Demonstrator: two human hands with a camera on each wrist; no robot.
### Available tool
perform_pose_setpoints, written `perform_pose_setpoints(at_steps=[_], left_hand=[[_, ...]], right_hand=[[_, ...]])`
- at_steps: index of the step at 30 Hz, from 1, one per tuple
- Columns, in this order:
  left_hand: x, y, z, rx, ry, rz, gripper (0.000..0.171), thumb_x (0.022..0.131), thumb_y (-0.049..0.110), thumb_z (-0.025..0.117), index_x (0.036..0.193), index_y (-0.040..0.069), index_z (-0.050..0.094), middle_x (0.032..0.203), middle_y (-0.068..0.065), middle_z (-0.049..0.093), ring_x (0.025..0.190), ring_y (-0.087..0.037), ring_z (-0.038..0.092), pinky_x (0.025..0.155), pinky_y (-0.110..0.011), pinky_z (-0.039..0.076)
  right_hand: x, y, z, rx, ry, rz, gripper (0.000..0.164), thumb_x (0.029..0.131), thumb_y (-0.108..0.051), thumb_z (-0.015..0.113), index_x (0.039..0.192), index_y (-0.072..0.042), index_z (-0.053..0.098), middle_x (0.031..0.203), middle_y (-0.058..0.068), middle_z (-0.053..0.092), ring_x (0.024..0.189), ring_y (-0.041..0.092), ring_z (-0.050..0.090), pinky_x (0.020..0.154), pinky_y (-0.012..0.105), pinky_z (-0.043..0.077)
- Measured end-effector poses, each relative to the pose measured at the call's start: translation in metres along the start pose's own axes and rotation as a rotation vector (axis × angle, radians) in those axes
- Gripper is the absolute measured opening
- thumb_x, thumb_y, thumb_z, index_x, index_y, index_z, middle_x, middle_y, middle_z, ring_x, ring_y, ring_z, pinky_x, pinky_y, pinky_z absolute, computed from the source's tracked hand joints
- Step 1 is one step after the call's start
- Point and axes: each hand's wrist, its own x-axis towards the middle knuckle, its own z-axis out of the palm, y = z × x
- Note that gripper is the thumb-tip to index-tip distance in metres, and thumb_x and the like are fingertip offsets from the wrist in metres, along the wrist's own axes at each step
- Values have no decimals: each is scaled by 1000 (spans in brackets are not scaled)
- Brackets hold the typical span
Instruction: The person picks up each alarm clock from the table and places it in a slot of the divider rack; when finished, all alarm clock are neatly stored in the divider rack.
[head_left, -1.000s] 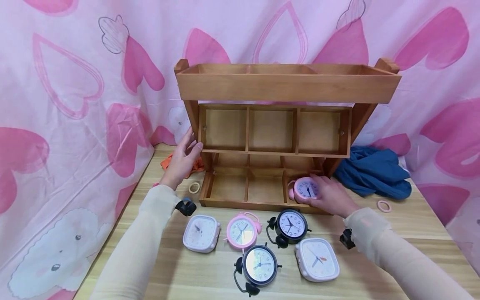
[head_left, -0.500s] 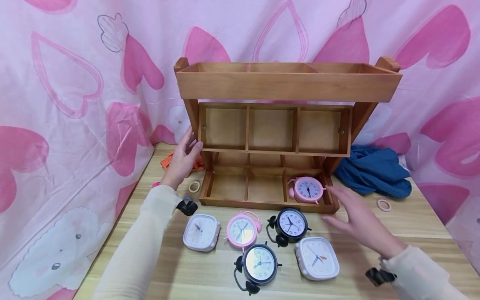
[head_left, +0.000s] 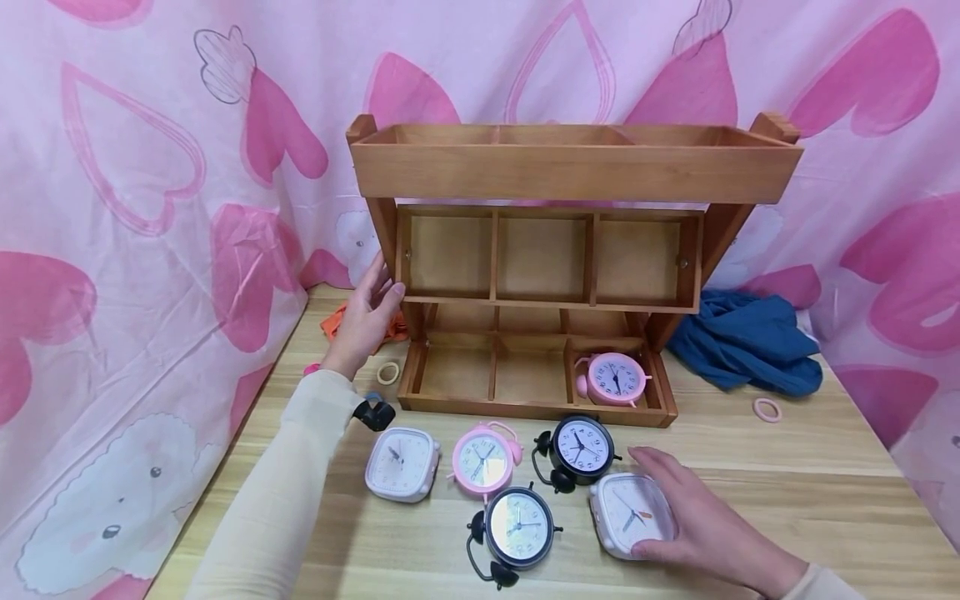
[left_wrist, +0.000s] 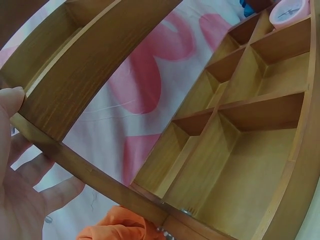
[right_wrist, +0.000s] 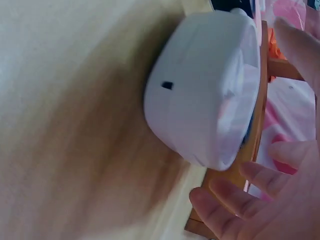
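Note:
My left hand (head_left: 362,325) holds the left side of a tiered wooden shelf (head_left: 577,175), its thumb on a tray corner and its fingers behind the upright. At the front right, my right hand (head_left: 705,529) spreads around a white square alarm clock (head_left: 628,512). In the right wrist view, its fingers lie apart from the clock's white casing (right_wrist: 190,90). A pink twin-bell alarm clock (head_left: 617,379) leans in the bottom tier's right compartment. Before the shelf lie a black alarm clock (head_left: 582,448), another black one (head_left: 519,527), a pink one (head_left: 482,462) and a white square one (head_left: 401,465).
An orange cloth (head_left: 393,332) lies behind the left of the shelf, and a blue cloth (head_left: 742,342) at its right. Small rings, one beige (head_left: 387,373) and one pink (head_left: 767,409), are on the wooden table (head_left: 847,475). A pink heart-print curtain (head_left: 187,167) surrounds the table.
My right hand has let go of the pink alarm clock in the bottom right compartment, drawn back and come down around the right white clock. My left hand has stayed on the shelf.

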Motion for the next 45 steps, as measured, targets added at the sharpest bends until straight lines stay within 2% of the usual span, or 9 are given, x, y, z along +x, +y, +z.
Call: perform_pose_setpoints(at_steps=[7, 14, 23, 27, 29, 31, 35, 39, 45], left_hand=[[-1, -2, 0, -12, 3, 0, 67, 104, 23, 49, 159, 30, 12, 165, -6, 22, 149, -29, 28, 113, -46, 39], [0, -2, 0, -3, 4, 7, 68, 104, 25, 49, 160, 29, 11, 165, -6, 21, 150, -29, 27, 114, -47, 37], [-1, 1, 2, 11, 4, 0, 69, 104, 26, 49, 160, 28, 10, 165, -6, 19, 150, -29, 26, 115, -46, 37], [0, -1, 2, -8, 5, 7, 68, 104, 25, 48, 160, 27, 10, 165, -6, 19, 150, -30, 26, 114, -47, 36], [0, -2, 1, -19, 5, 10, 68, 104, 25, 48, 160, 27, 10, 165, -6, 19, 150, -30, 26, 114, -46, 36], [0, -3, 1, -22, 6, 9, 68, 104, 25, 48, 160, 28, 10, 165, -6, 19, 150, -30, 26, 114, -46, 37], [0, -3, 1, -20, 6, 0, 68, 104, 25, 49, 160, 30, 11, 165, -5, 20, 150, -29, 26, 114, -45, 38], [3, -7, 1, -22, 3, 15, 68, 104, 25, 49, 160, 29, 10, 165, -7, 19, 150, -31, 26, 114, -48, 36], [13, -30, -1, -25, 26, 26, 66, 103, 34, 51, 157, 39, 14, 164, 1, 23, 149, -25, 29, 114, -45, 38]], right_hand=[[-1, 0, 7, 61, -218, 115, 110, 68, -70, 76, 154, -16, 33, 153, 12, 37, 131, 32, 44, 100, 63, 46], [0, 3, 11, 80, -261, 173, 105, 69, -64, 79, 153, -19, 34, 153, 9, 37, 129, 30, 44, 100, 64, 45], [-8, -4, 4, -7, -164, 166, 103, 67, -72, 75, 148, -17, 42, 144, 4, 46, 118, 20, 51, 95, 54, 53], [-4, -13, -11, -45, -30, 98, 102, 65, -71, 78, 146, -18, 44, 138, 0, 49, 112, 15, 52, 90, 48, 56], [1, -16, -18, -82, 71, 26, 102, 63, -67, 82, 144, -16, 47, 135, 0, 51, 110, 13, 54, 87, 46, 57], [10, -19, -24, -98, 149, -32, 101, 62, -60, 86, 143, -13, 48, 134, 1, 52, 111, 15, 55, 87, 47, 56], [32, -23, -33, -91, 215, -87, 99, 63, -52, 89, 143, -10, 48, 134, 6, 51, 110, 19, 56, 87, 49, 56], [56, -24, -40, -75, 219, -107, 95, 66, -52, 87, 142, -10, 49, 133, 5, 50, 107, 16, 53, 86, 45, 55], [95, -28, -45, -41, 189, -127, 95, 70, -54, 84, 145, -10, 45, 140, 8, 46, 112, 21, 50, 90, 46, 52]])
